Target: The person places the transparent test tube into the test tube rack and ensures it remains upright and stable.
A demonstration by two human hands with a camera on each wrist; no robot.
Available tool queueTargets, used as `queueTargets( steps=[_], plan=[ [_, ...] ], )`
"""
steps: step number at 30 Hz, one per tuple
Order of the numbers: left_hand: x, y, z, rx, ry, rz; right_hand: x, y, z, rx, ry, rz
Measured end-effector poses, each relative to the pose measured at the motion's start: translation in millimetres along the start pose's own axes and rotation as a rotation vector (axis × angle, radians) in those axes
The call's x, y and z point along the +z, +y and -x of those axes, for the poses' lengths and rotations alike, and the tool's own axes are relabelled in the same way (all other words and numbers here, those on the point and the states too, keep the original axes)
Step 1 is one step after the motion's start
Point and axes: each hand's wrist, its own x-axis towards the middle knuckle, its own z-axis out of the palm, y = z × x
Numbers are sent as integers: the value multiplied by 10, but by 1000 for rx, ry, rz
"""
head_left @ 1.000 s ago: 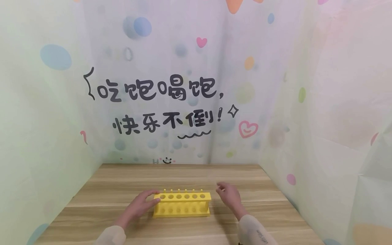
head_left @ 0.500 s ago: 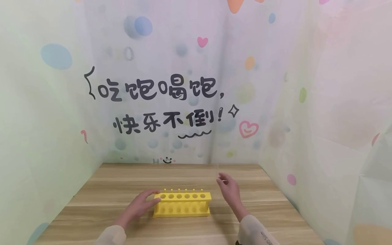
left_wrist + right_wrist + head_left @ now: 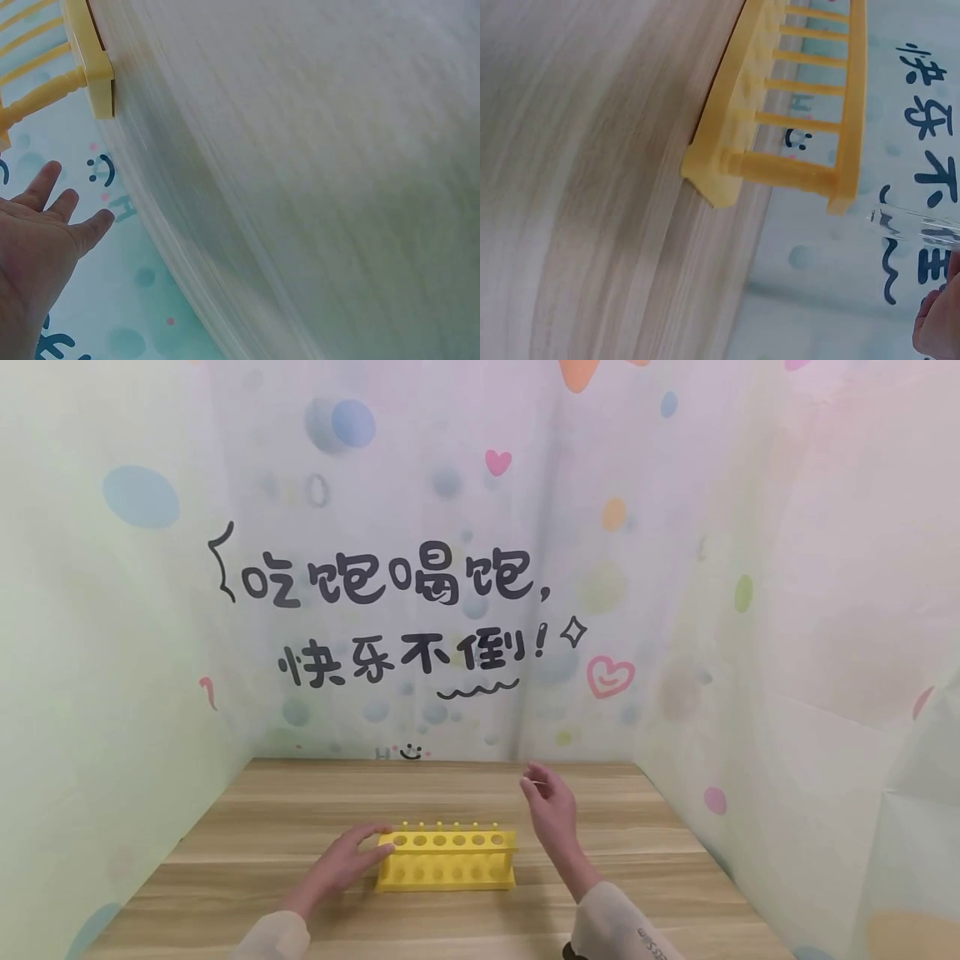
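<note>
From the head camera I see a yellow test tube rack (image 3: 446, 862) standing on the wooden counter (image 3: 262, 827). My left hand (image 3: 341, 862) rests against the rack's left end, fingers relaxed. My right hand (image 3: 551, 806) hovers above the rack's right end.

Left wrist camera: straight fingers (image 3: 45, 187), holding nothing.

Right wrist camera: fingertips (image 3: 939, 322) pinch a clear glass tube (image 3: 911, 223) just beyond the rack (image 3: 780, 105).

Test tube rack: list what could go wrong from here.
1. The clear glass tube in the right hand is hard to see in the head view; it might miss a hole and strike the yellow rack.
2. The right hand's grip looks like a fingertip pinch, so the tube could slip and fall on the wooden table.
3. The left hand only touches the rack's end, so a knock might shift it.
</note>
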Motion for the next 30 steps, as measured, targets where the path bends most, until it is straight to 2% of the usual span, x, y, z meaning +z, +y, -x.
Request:
queueTargets(
  steps=[6,9,18,28,30],
  plan=[
    [2,0,-1,-5,0,3,44,-392,127,-8,-56,-31],
    [3,6,-1,-7,2,6,70,-465,175,-5,-77,-19],
    [9,8,-8,-9,6,-2,115,-403,239,-6,-118,-4],
    [13,9,10,-25,9,26,119,-362,301,31,-175,15],
    [13,12,10,-25,10,26,130,-234,285,26,-174,15]
  ],
)
